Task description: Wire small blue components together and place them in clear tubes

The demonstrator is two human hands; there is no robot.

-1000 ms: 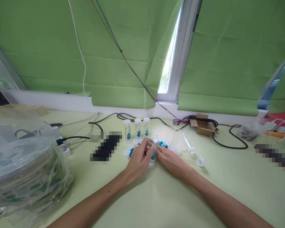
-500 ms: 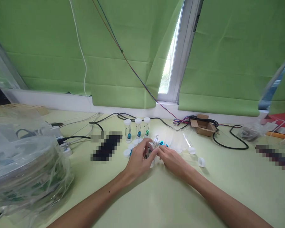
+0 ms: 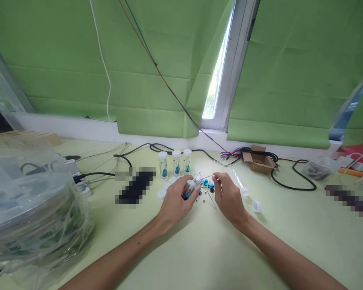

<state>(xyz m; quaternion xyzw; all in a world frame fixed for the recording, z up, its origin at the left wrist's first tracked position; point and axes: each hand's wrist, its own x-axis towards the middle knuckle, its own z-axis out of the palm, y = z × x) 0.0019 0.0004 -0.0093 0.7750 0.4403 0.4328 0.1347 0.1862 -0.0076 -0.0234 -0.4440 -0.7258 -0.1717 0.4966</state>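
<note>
My left hand (image 3: 177, 201) is closed round a small clear vial (image 3: 191, 188) with a blue piece inside, tilted above the table. My right hand (image 3: 228, 197) is lifted beside it, thumb and forefinger pinched on a thin wire (image 3: 210, 189) that hangs down toward the table. Between the hands lie small blue parts (image 3: 208, 184). Behind stand three upright capped vials (image 3: 175, 163), each with a blue or green piece inside. White caps (image 3: 161, 194) lie left of my left hand.
Empty clear tubes (image 3: 238, 183) and a loose white cap (image 3: 256, 206) lie to the right. Black cables (image 3: 293, 177) and a small cardboard box (image 3: 258, 159) sit at the back. A large plastic-wrapped bundle (image 3: 30, 209) fills the left. Green blinds hang behind.
My right hand has lifted and moved right, away from the left hand, drawing a thin wire with it. My left hand has tilted the vial.
</note>
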